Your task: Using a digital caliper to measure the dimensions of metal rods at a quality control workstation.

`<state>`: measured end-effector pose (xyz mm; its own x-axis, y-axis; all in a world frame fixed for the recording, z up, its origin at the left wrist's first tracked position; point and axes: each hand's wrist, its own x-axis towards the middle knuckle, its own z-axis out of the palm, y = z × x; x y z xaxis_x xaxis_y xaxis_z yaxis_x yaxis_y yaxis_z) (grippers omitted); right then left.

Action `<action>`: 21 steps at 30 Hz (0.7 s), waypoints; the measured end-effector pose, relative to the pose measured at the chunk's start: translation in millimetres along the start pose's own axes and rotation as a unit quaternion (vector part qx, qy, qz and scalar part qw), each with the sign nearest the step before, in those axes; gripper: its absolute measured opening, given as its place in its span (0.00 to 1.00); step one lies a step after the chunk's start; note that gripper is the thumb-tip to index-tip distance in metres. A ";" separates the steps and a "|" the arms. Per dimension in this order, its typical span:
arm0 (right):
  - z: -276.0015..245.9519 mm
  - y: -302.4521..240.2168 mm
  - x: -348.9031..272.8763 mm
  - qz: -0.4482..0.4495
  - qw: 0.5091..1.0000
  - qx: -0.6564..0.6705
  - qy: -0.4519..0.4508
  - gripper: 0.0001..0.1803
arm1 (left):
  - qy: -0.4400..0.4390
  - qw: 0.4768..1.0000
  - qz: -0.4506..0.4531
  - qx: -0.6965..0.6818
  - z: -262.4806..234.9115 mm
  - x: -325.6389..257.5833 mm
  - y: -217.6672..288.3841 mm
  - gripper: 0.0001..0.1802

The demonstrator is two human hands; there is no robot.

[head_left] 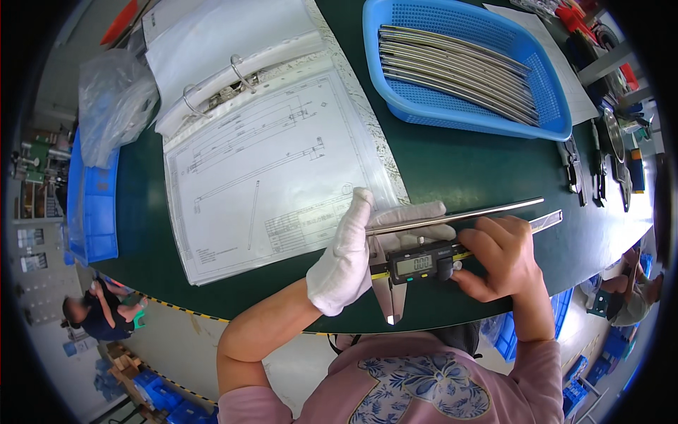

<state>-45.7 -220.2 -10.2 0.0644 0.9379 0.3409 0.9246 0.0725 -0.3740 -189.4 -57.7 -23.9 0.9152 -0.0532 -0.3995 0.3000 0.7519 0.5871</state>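
The left hand (346, 265), in a white glove, grasps a rod (494, 210), its thumb raised and its fingers stretched along the metal. The rod is thin and silvery; it lies over the table (459, 169), from the left palm out to the right, past the knuckles of the right hand (501, 258). That hand is bare and grips a caliper (421, 265) by its beam, the thumb at the slider beside the small display. The caliper's large jaws point toward the wearer and look closed, below the rod; whether rod and caliper touch is hard to tell where the glove covers them.

Ahead and to the left, an open binder (157, 71) lies on the green table, a drawing (282, 169) of long, slim parts showing on its near page. Ahead and to the right stands a blue basket (459, 126) with a row of rods (459, 74) lying side by side in it. Pliers (573, 169) lie near its right-hand corner. A clear bag (116, 99) sits at the far left, by a blue bin (95, 212).
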 end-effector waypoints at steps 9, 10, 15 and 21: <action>-0.9 2.6 0.0 0.011 1.000 0.006 -0.001 0.17 | -0.002 1.000 -0.007 0.015 -0.2 4.1 2.4 0.51; -0.8 2.7 -0.5 0.012 1.000 0.004 0.000 0.17 | 0.002 1.000 -0.007 0.016 0.2 3.8 2.5 0.51; -0.2 1.9 1.3 0.007 1.000 0.004 -0.006 0.17 | 0.025 0.999 0.000 0.021 3.0 2.3 2.3 0.52; -0.5 -0.1 1.3 0.008 1.000 -0.004 -0.013 0.18 | 0.004 1.000 0.014 0.015 -1.0 4.4 -2.1 0.52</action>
<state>-45.5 -219.2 -9.3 0.0698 0.9477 0.3115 0.9262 0.0544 -0.3730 -186.3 -58.9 -27.6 0.9213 -0.0269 -0.3879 0.2818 0.7337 0.6183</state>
